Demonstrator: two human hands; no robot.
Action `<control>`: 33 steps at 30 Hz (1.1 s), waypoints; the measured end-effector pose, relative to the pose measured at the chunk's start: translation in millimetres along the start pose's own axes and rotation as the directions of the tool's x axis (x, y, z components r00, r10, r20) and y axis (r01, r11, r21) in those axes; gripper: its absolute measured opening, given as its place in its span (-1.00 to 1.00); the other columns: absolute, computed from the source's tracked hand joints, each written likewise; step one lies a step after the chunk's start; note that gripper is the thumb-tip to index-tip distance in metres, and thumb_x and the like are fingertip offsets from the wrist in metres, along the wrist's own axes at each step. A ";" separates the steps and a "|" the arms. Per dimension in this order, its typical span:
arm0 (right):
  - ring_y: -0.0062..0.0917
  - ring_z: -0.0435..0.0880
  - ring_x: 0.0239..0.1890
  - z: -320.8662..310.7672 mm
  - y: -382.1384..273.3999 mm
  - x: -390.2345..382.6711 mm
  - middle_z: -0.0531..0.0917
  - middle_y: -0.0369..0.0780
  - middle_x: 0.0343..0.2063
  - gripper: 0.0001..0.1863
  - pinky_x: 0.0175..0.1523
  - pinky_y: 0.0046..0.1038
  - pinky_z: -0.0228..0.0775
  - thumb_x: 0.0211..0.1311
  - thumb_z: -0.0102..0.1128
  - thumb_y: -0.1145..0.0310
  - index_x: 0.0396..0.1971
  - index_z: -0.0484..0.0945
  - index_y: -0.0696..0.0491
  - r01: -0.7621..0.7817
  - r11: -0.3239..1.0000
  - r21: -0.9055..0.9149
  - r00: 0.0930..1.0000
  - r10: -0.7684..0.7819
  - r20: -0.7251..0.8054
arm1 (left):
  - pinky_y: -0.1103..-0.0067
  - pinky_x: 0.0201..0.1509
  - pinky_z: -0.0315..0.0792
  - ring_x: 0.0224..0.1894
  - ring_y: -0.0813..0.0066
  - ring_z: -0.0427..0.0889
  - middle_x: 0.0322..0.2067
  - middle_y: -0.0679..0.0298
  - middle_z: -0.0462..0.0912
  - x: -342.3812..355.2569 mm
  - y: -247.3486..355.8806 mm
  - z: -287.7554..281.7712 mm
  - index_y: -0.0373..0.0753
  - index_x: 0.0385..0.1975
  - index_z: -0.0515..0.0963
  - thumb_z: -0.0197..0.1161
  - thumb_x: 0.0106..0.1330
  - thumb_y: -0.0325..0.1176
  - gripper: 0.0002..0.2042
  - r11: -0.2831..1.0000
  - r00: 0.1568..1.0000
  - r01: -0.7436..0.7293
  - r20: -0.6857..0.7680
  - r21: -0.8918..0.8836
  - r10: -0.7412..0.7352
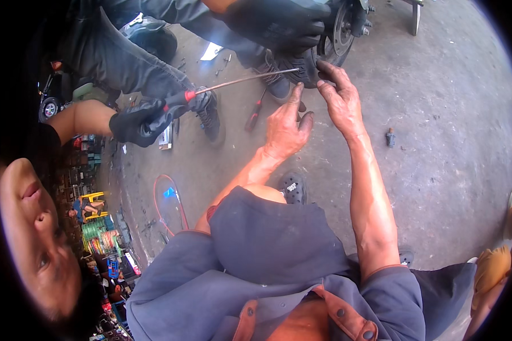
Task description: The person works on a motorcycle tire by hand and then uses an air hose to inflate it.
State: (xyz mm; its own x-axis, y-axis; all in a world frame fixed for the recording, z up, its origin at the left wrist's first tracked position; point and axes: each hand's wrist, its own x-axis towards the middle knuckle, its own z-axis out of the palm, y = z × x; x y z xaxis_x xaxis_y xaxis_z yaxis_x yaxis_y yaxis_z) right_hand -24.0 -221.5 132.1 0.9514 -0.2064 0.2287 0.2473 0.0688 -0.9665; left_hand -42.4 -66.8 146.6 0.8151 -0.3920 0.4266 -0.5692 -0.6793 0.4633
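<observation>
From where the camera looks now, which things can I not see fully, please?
In the head view:
Dark shoe by the right hand: top covered by a black glove.
Red screwdriver handle: end hidden inside another glove.
Wheel: cut off by the upper edge.
Stacked goods: too small, blurred near the left rim.

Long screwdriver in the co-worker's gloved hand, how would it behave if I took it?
The long screwdriver would probably feel stiff: its thin shaft reaches out without visibly sagging. It might feel handle-heavy, since the handle looks much thicker than the shaft.
</observation>
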 end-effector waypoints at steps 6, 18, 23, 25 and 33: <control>-0.37 0.48 0.10 0.2 6.0 -0.3 0.51 -0.12 0.02 -0.55 0.20 -0.40 0.28 0.17 0.07 0.44 0.09 0.43 0.17 -0.009 1.000 0.003 1.000 0.009 0.002 | 0.53 -0.42 0.48 -0.55 0.39 0.60 -0.49 0.19 0.60 -3.7 -1.5 -1.5 -0.39 0.12 0.37 0.27 0.06 -0.53 -0.46 0.983 0.989 0.108 -0.087 -0.150 -0.122; -0.40 0.48 0.11 -1.4 10.6 -3.0 0.53 -0.13 0.02 -0.54 0.20 -0.40 0.28 0.17 0.08 0.42 0.12 0.42 0.16 -0.065 0.997 0.048 0.998 0.064 0.016 | 0.53 -0.44 0.48 -0.55 0.42 0.63 -0.52 0.25 0.60 -12.1 -7.3 2.2 -0.32 0.03 0.43 0.27 0.09 -0.52 -0.56 0.957 0.974 0.218 -0.025 -0.191 -0.227; -0.40 0.48 0.12 -1.8 10.1 -1.6 0.53 -0.13 0.02 -0.54 0.20 -0.40 0.27 0.17 0.09 0.41 0.11 0.43 0.16 -0.086 0.996 0.033 0.996 0.086 0.016 | 0.53 -0.44 0.48 -0.55 0.42 0.63 -0.52 0.25 0.60 -15.0 -10.9 6.2 -0.31 0.03 0.43 0.27 0.09 -0.52 -0.56 0.948 0.967 0.247 -0.015 -0.203 -0.255; -0.39 0.48 0.12 -1.4 10.2 -2.0 0.53 -0.13 0.02 -0.54 0.20 -0.40 0.27 0.17 0.10 0.41 0.11 0.43 0.17 -0.085 0.996 0.028 0.996 0.085 0.020 | 0.53 -0.44 0.48 -0.55 0.43 0.63 -0.52 0.25 0.60 -16.4 -10.5 6.9 -0.32 0.03 0.43 0.26 0.09 -0.52 -0.56 0.943 0.963 0.263 -0.003 -0.207 -0.269; -0.38 0.46 0.15 -0.3 11.4 -5.5 0.52 -0.11 0.05 -0.52 0.22 -0.40 0.26 0.18 0.09 0.39 0.12 0.41 0.19 -0.116 0.993 0.023 0.992 0.115 0.042 | 0.60 -0.37 0.46 -0.51 0.55 0.60 -0.49 0.29 0.60 -24.5 -14.8 11.6 -0.33 0.07 0.41 0.25 0.15 -0.48 -0.56 0.870 0.917 0.393 0.060 -0.299 -0.394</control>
State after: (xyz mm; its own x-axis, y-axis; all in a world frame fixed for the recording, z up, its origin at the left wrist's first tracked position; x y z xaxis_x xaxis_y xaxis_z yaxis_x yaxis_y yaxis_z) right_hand -26.5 -219.9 119.7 0.9803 -0.1563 0.1206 0.1393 0.1147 -0.9836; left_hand -52.8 -54.4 120.3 0.9783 -0.1289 0.1624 -0.2070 -0.5592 0.8027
